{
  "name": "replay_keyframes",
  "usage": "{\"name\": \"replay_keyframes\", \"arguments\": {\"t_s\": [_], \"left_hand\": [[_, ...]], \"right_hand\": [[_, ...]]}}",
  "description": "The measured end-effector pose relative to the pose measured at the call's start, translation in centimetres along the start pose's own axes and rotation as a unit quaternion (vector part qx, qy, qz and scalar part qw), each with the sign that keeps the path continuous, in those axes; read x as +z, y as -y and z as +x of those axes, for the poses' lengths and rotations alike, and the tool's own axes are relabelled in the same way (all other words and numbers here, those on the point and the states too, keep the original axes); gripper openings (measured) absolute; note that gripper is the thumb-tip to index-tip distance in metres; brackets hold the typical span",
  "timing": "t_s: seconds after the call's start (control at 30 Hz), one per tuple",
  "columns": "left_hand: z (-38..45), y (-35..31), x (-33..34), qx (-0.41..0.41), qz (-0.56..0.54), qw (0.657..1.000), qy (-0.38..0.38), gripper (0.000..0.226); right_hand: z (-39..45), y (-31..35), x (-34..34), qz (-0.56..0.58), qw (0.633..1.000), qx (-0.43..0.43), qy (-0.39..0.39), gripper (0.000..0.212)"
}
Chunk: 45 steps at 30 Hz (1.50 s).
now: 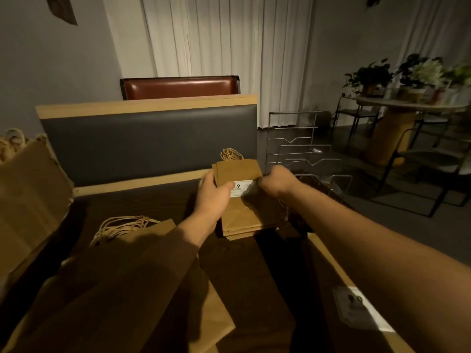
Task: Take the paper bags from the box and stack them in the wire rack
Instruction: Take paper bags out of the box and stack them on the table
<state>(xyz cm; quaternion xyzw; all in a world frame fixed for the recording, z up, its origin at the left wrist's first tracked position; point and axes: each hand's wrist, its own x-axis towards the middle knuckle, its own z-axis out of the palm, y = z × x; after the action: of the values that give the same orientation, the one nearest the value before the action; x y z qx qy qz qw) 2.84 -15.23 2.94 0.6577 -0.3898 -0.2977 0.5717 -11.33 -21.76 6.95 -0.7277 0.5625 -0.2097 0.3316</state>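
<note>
Currently: your left hand (pixel 212 192) and right hand (pixel 276 180) both clasp one bundle of paper bags (pixel 240 197), long axis toward twelve o'clock; wire rack (pixel 303 154) at one o'clock, nearer your right.

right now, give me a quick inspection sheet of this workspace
surface: dark wood table, dimly lit
job's things: bundle of paper bags with a white label, held over the table; wire rack to its right looks empty
clutter: larger paper bags lying at left, rope handles showing
grippers: left hand and right hand both grip the bundle
cables: nothing seen
surroundings: padded bench back, white curtains, potted plants
</note>
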Motion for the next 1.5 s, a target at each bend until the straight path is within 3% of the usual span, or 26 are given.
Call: {"name": "replay_keyframes", "arguments": {"t_s": [0.1,0.23,0.33,0.47,0.6,0.67,0.77,0.87,0.9,1.0,1.1,1.23,1.33,1.43,1.5], "left_hand": [[-3.2,-1.8,0.0,0.04,0.025,0.999,0.027,0.072],[-9.2,-3.1,-0.3,0.079,0.11,0.986,0.095,0.06],[-12.5,-3.1,-3.2,0.093,0.183,0.975,0.081,0.057],[-15.8,-2.1,-11.5,0.019,0.279,0.96,-0.003,0.059],[-18.1,1.2,-19.8,-0.144,0.326,0.932,-0.061,0.055],[-19.3,3.2,-22.8,-0.22,0.306,0.921,-0.099,0.066],[-19.2,5.7,-24.8,-0.249,0.246,0.929,-0.12,0.08],[-18.1,6.8,-25.8,-0.274,0.142,0.943,-0.126,0.091],[-17.8,7.1,-26.1,-0.286,0.095,0.946,-0.121,0.087],[-18.4,6.3,-25.8,-0.314,-0.028,0.947,-0.07,0.039],[-19.2,5.8,-24.6,-0.268,-0.069,0.961,-0.006,0.031],[-20.6,4.3,-23.0,-0.087,-0.106,0.991,-0.002,0.063],[-21.8,0.9,-21.9,0.055,-0.103,0.993,-0.028,0.057],[-22.7,-2.6,-21.6,0.165,-0.095,0.981,-0.042,0.051],[-22.9,-3.4,-22.1,0.206,-0.055,0.976,-0.054,0.045]], "right_hand": [[-4.7,-0.1,-3.5,0.025,0.998,-0.044,-0.037,0.036],[-11.2,-1.4,-5.0,0.076,0.995,-0.066,-0.021,0.037],[-14.4,-1.5,-2.9,0.098,0.993,-0.068,0.007,0.044],[-16.5,0.7,3.1,0.077,0.989,-0.081,0.098,0.042],[-18.3,2.6,8.9,0.013,0.985,-0.042,0.165,0.043],[-19.1,3.1,11.1,-0.008,0.982,-0.04,0.184,0.036],[-20.4,2.8,13.7,-0.014,0.984,-0.042,0.171,0.025],[-21.5,2.1,15.8,-0.01,0.988,-0.026,0.153,0.049],[-21.7,1.7,16.2,-0.012,0.99,-0.021,0.142,0.054],[-21.9,0.7,15.8,0.049,0.991,0.0,0.123,0.061],[-22.1,0.1,14.7,0.129,0.982,0.004,0.139,0.069],[-21.8,-0.6,13.1,0.26,0.952,-0.002,0.16,0.064],[-21.3,0.0,10.8,0.371,0.912,-0.015,0.175,0.05],[-21.2,1.9,8.2,0.431,0.887,-0.14,0.085,0.038],[-21.6,2.8,7.5,0.408,0.889,-0.206,0.025,0.036]]}}
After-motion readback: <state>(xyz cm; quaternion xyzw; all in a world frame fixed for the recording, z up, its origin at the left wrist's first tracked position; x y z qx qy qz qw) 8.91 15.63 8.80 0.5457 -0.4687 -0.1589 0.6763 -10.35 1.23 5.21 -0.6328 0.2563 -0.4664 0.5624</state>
